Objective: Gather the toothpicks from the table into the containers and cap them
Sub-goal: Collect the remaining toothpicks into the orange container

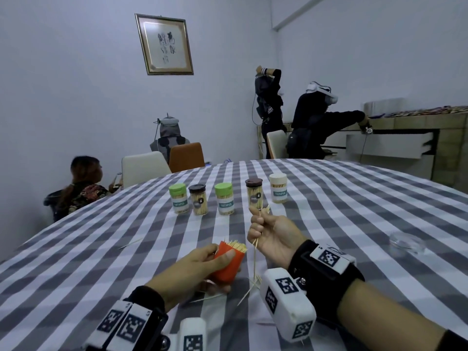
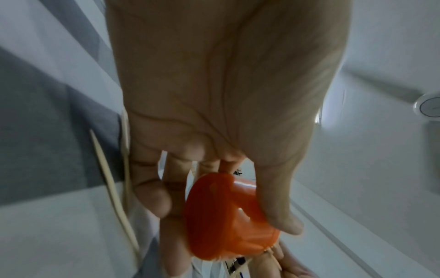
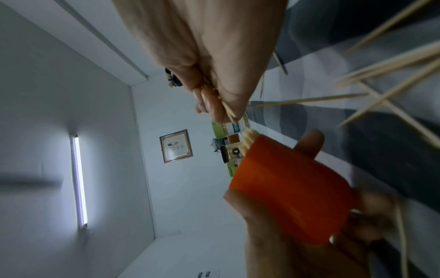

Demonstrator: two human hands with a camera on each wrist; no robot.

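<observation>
My left hand [image 1: 202,267] grips an open orange container [image 1: 229,264] just above the checked tablecloth [image 1: 101,249], tilted, with toothpick tips bristling from its mouth [image 1: 237,245]. In the left wrist view the orange container [image 2: 226,216] shows its base between thumb and fingers. My right hand [image 1: 268,231] is raised to the container's right, fingers curled round a small bunch of toothpicks [image 1: 263,210]. The right wrist view shows that bunch of toothpicks [image 3: 229,112] pinched above the orange container [image 3: 290,190]. Loose toothpicks [image 1: 253,282] lie on the cloth below.
Five capped toothpick containers [image 1: 222,196] stand in a row further back on the table. A clear glass dish [image 1: 406,243] sits at the right. One stray toothpick [image 1: 130,243] lies at the left. Chairs [image 1: 144,168] and several people are beyond the table.
</observation>
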